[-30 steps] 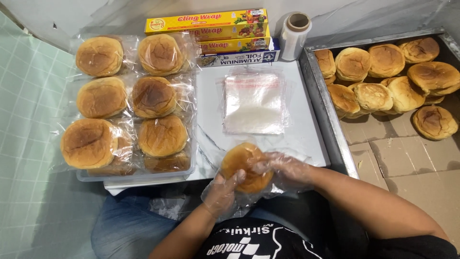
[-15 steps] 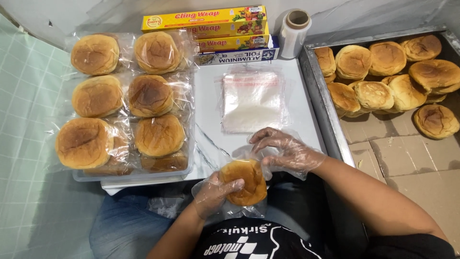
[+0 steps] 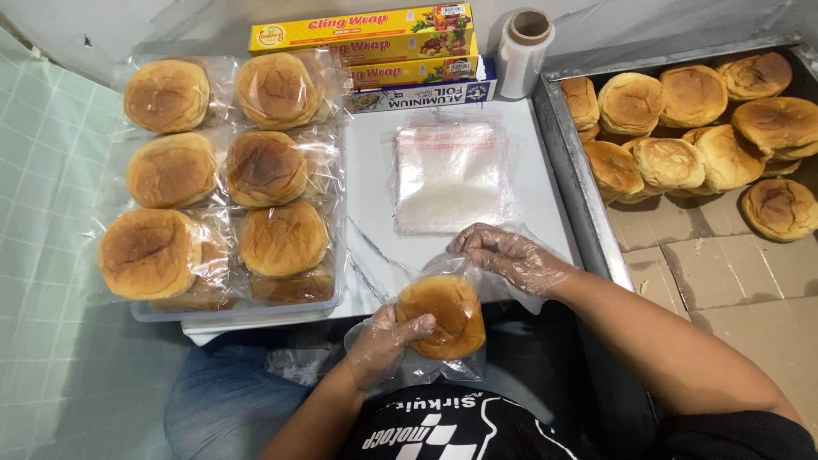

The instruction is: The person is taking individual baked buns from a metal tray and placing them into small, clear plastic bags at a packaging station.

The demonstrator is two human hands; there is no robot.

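My left hand (image 3: 383,341), in a thin clear glove, grips a golden bun (image 3: 445,315) that sits inside a clear plastic bag (image 3: 443,366) just off the near edge of the white table (image 3: 375,247). My right hand (image 3: 509,255), also gloved, pinches the open top of that same bag above and to the right of the bun. A flat stack of empty clear bags (image 3: 449,176) lies on the table just beyond my right hand.
Several bagged buns (image 3: 217,183) fill a clear tray (image 3: 247,308) on the left. A metal tray (image 3: 569,170) lined with cardboard on the right holds several loose buns (image 3: 699,132). Boxes of wrap and foil (image 3: 375,47) and a film roll (image 3: 526,41) stand at the back.
The bun in its bag has dropped toward my lap with my left hand. My right hand has lifted off the bun and now holds the bag's top edge.
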